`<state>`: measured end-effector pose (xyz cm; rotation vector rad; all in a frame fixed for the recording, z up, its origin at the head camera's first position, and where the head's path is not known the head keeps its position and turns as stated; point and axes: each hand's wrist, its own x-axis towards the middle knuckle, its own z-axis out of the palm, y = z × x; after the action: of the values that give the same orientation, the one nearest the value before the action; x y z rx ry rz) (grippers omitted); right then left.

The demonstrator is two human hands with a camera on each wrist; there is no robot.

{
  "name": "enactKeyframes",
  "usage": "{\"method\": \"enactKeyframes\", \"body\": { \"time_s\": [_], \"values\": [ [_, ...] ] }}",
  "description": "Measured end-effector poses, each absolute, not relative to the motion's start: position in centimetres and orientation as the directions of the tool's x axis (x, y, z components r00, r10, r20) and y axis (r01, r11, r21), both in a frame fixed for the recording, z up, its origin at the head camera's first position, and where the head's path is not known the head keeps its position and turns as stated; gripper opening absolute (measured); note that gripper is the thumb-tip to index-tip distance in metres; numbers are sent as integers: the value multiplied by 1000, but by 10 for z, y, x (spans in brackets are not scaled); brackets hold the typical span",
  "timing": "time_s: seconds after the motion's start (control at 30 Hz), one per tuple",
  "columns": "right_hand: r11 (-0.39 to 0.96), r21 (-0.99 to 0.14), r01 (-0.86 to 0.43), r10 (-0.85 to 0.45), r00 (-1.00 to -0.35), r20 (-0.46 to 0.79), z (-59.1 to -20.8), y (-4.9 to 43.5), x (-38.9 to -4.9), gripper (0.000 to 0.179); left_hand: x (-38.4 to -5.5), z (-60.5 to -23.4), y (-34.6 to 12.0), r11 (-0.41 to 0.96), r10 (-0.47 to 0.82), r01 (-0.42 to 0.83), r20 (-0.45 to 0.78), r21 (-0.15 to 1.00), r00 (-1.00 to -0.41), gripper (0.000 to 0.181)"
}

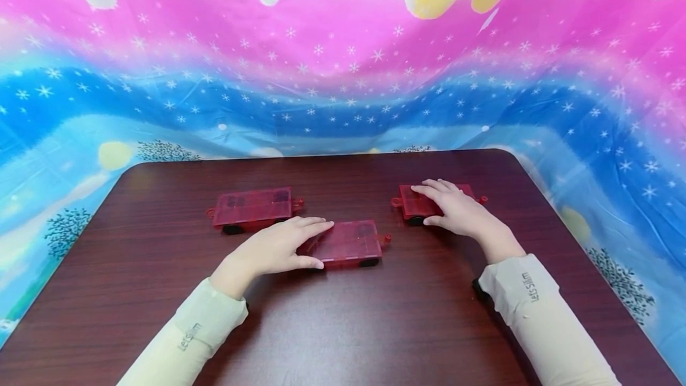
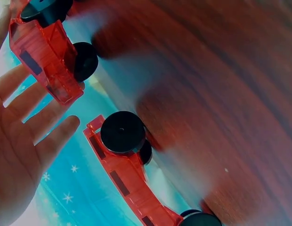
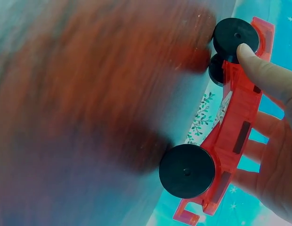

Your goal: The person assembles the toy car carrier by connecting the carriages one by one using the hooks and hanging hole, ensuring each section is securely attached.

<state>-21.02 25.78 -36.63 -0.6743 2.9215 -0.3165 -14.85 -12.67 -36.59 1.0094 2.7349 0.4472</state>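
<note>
Three see-through red toy car bases with black wheels and small end couplers stand on the table. My left hand (image 1: pixel 273 247) grips the left end of the middle car base (image 1: pixel 351 242), fingers across its top and far side, thumb along its near side. In the left wrist view, those long fingers pass behind this car base (image 2: pixel 44 59). My right hand (image 1: pixel 461 210) holds the right car base (image 1: pixel 412 201). In the right wrist view, the thumb lies against a wheel (image 3: pixel 226 35) and the fingers are behind the red body (image 3: pixel 238 117).
The left car base (image 1: pixel 252 206) stands behind my left hand, close to the middle one. All are on a dark red-brown wooden table (image 1: pixel 343 326) with rounded far corners. A pink and blue snowflake-patterned cloth (image 1: pixel 332 64) hangs around the table.
</note>
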Motion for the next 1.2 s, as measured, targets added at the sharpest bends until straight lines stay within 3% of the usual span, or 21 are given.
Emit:
{"method": "enactKeyframes", "body": {
  "time_s": [0.37,1.2],
  "values": [
    [902,-178,-394,-415,-905,-97,-365,258,-213,79,-153,-367,-126,705,663,572,-105,420,-741,78],
    [883,-208,-422,-450,-886,-115,-359,249,-197,81,-149,-362,-120,758,589,461,-181,462,-788,78]
  ]
}}
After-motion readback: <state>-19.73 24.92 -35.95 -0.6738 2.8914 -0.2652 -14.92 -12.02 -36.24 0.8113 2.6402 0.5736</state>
